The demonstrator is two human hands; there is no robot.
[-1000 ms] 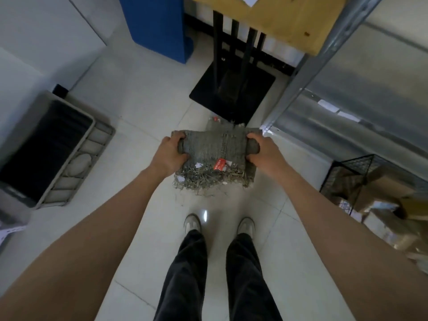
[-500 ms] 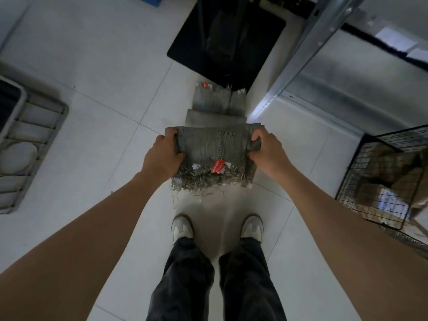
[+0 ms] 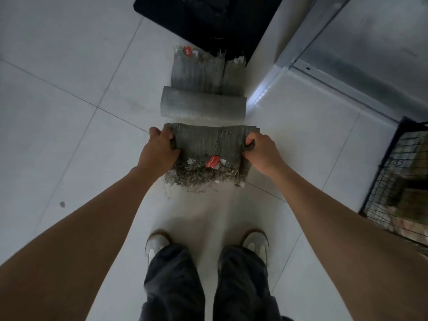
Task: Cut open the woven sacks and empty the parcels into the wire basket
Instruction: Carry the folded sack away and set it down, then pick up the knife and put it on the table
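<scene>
Folded grey woven sack with frayed edge (image 3: 208,149): gripped at either end by left hand (image 3: 159,151) and right hand (image 3: 264,150), held near folded grey sacks on floor (image 3: 203,89).

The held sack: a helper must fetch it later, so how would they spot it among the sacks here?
Start at the black base plate at the top; two folded sacks lie flat on the floor below it. Nearer the shoes is the folded sack, gripped at its ends by the left hand and right hand. Only it is lifted, darker, with a frayed edge and red tag facing the person.
</scene>
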